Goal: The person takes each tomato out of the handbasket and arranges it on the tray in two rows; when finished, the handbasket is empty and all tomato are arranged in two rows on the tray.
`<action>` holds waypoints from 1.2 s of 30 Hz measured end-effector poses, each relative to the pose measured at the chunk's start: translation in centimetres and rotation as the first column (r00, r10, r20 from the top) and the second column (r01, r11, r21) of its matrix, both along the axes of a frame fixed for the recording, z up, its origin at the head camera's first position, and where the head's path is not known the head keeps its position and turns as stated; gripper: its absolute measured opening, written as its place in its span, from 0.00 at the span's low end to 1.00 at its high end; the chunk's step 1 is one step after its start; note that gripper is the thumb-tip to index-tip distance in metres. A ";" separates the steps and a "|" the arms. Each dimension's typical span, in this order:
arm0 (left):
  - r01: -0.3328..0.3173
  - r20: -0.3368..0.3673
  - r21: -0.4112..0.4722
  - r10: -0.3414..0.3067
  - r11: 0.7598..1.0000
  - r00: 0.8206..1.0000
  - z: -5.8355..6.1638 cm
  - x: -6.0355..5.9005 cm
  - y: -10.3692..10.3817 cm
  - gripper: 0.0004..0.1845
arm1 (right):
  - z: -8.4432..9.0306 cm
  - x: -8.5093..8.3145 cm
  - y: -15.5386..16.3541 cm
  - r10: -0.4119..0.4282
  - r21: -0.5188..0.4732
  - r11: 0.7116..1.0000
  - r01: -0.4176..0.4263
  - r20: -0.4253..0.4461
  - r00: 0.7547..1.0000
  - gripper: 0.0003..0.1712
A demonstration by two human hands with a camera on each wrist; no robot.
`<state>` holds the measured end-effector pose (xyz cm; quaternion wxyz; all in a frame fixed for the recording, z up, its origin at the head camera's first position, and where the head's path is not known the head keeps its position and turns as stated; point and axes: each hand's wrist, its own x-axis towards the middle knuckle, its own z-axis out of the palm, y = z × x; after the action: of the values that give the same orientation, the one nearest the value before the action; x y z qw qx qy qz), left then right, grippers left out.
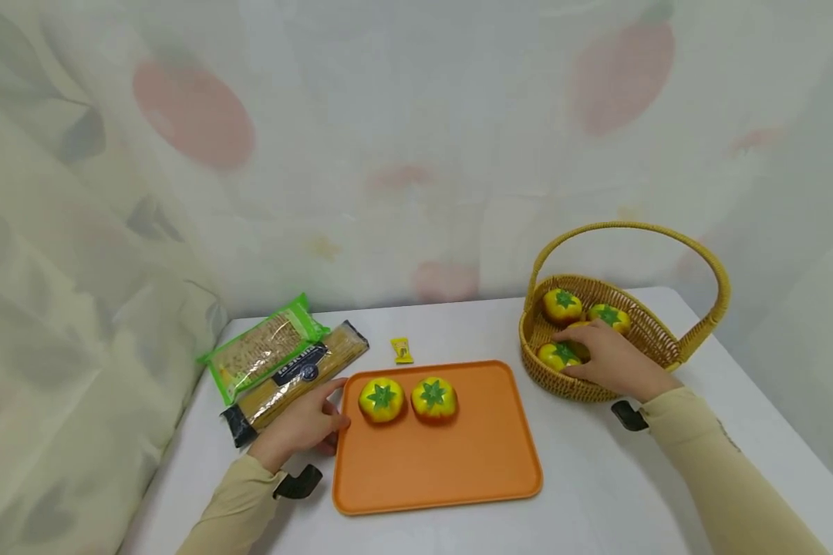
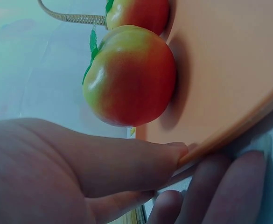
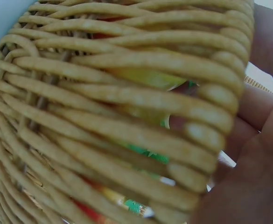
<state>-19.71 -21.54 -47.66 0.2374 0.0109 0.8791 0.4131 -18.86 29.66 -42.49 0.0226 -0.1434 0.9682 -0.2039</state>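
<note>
Fingers and thumb of the left hand point(image 1: 304, 422) pinched the left rim of the orange tray point(image 1: 437, 466); on its far half a left fruit point(image 1: 382, 400) and a right fruit point(image 1: 434, 399) sat. Right of the tray, the right hand point(image 1: 614, 358) reached into the wicker basket point(image 1: 558, 384), fingers bent beside a front fruit point(image 1: 554, 356); whether they gripped any, I could not tell. Picking fruit for the tray seemed in hand, and the next move likely called for a firm lift over the basket's rim.

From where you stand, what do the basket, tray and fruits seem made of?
Basket: cane or wicker-like plastic, satiny; woven strands show. Tray: probably plastic, fairly matte, evenly coloured with a smooth rim. Fruits: perhaps painted plastic or foam; glossy highlights.
</note>
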 end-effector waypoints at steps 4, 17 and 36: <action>-0.001 -0.009 0.002 0.001 1.000 1.000 0.0 0.1 0.0 0.39 | 0.3 0.2 -0.1 -0.009 -0.014 1.000 0.009 -0.001 1.000 0.31; 0.010 -0.016 0.019 -0.010 1.000 1.000 -0.1 0.1 0.0 0.39 | 3.0 0.9 0.3 -0.051 -0.072 0.996 0.044 -0.085 0.995 0.34; 0.013 -0.013 0.017 -0.013 1.000 1.000 0.0 0.0 -0.1 0.40 | 4.2 1.6 -2.2 -0.009 -0.159 0.987 -0.013 -0.139 0.990 0.33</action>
<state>-19.66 -21.62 -47.71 0.2345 0.0213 0.8770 0.4189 -17.22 27.48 -38.24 -0.0563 -0.1596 0.9479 -0.2700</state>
